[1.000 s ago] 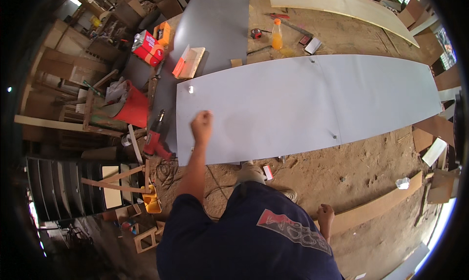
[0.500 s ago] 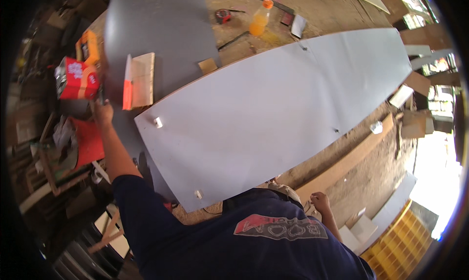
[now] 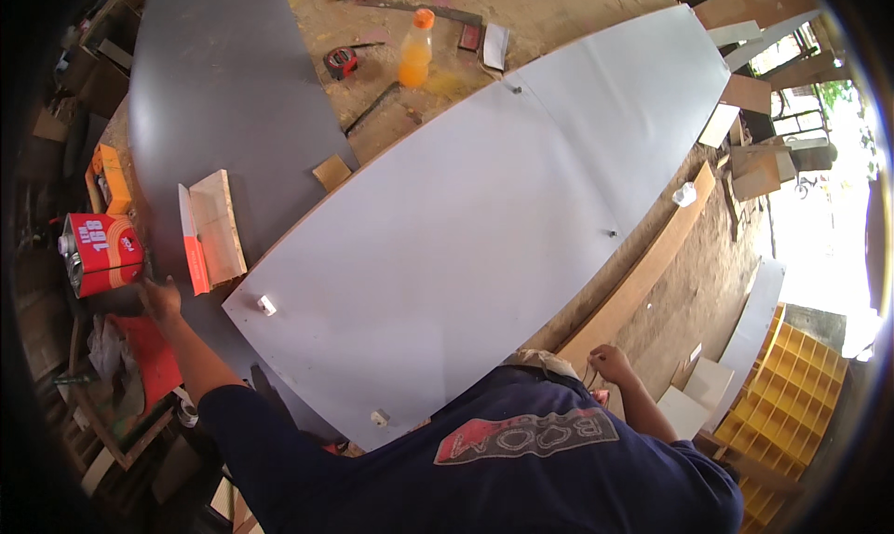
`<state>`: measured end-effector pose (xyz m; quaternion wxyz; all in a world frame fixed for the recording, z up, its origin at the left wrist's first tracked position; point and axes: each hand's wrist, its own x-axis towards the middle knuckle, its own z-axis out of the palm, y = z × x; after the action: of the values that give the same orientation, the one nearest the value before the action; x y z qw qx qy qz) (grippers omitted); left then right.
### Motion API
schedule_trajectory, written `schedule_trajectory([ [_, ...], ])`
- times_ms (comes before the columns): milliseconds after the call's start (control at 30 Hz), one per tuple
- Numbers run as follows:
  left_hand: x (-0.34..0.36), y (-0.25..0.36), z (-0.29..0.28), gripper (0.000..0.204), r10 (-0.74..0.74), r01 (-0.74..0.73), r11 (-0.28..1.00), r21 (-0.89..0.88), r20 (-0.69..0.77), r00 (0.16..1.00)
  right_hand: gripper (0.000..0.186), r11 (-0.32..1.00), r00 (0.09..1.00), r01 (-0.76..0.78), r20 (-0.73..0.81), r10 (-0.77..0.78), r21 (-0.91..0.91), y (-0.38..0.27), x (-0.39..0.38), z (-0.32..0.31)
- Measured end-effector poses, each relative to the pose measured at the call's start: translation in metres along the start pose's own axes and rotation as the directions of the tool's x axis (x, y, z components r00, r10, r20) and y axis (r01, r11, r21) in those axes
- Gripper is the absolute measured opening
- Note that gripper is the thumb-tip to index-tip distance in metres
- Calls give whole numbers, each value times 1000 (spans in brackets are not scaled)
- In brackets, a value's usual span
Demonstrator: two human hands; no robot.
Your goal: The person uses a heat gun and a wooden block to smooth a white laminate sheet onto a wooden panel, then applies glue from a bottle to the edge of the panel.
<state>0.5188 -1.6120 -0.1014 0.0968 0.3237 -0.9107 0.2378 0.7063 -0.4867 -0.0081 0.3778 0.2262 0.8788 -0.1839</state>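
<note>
Two hands show. The left hand (image 3: 162, 301) reaches out just beside one red metal can (image 3: 104, 255), boxy with flat sides and a silvery top; a dark shape lies at its fingertips, and I cannot tell whether it grasps it. The right hand (image 3: 610, 363) hangs beside the body with its fingers curled, but whether it holds anything I cannot tell.

One long, smooth pale-grey panel (image 3: 419, 245) lies in front of the person, partly over one dark-grey sheet (image 3: 223, 78) with a soft sheen. Four small pieces sit on the panel: two white blocks (image 3: 267, 305) near its left end, and two dark fittings (image 3: 517, 89) farther along.

One open oblong box (image 3: 220, 229) with a red-orange flap rests on the dark sheet — between the can and the panel's corner. Beyond, on the stained brown counter (image 3: 321, 17), stand one clear bottle (image 3: 416, 54) of orange liquid and one rounded red-and-black tape measure (image 3: 342, 63). To the right is one yellow gridded rack (image 3: 787, 394).
</note>
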Motion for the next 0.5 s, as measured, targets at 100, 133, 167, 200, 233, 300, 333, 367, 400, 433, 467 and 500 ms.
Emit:
schedule_trajectory([
  [100,9,7,5,73,-122,175,967,-185,268,956,37,1000,1000,4,-25,-4,12,22,14,7],
  [133,1,57,7,71,-96,204,953,-224,414,905,37,999,997,-32,-75,30,-34,17,-5,8],
  [167,3,65,3,71,-82,191,954,-232,412,908,37,999,996,-44,-80,42,-25,16,-7,6],
  [200,2,61,-4,68,6,89,966,-242,366,930,37,999,998,-40,-55,38,-30,15,-6,5],
  [233,2,57,-12,67,51,35,969,-246,337,940,37,999,999,-31,-31,30,-34,14,-2,4],
  [300,-3,51,-31,61,-23,117,960,-255,342,939,38,999,999,-41,-24,42,8,19,8,2],
  [333,-6,54,-42,57,-139,250,933,-259,379,915,39,998,998,-54,-13,54,39,23,11,1],
  [367,-10,64,-54,57,-132,244,933,-264,379,916,39,997,998,-59,-15,60,43,26,13,1],
  [400,-18,74,-68,51,-189,265,931,-253,286,939,39,996,998,-52,-34,55,67,29,15,0],
  [433,-26,82,-88,46,-247,287,928,-239,183,952,39,995,998,-40,-48,44,93,30,18,0],
  [467,-37,82,-111,46,-249,285,930,-232,172,953,39,994,999,-32,-40,36,102,30,23,-2],
  [500,-49,77,-135,45,-251,269,929,-256,100,963,39,997,999,-14,-40,17,73,24,29,-8],
])
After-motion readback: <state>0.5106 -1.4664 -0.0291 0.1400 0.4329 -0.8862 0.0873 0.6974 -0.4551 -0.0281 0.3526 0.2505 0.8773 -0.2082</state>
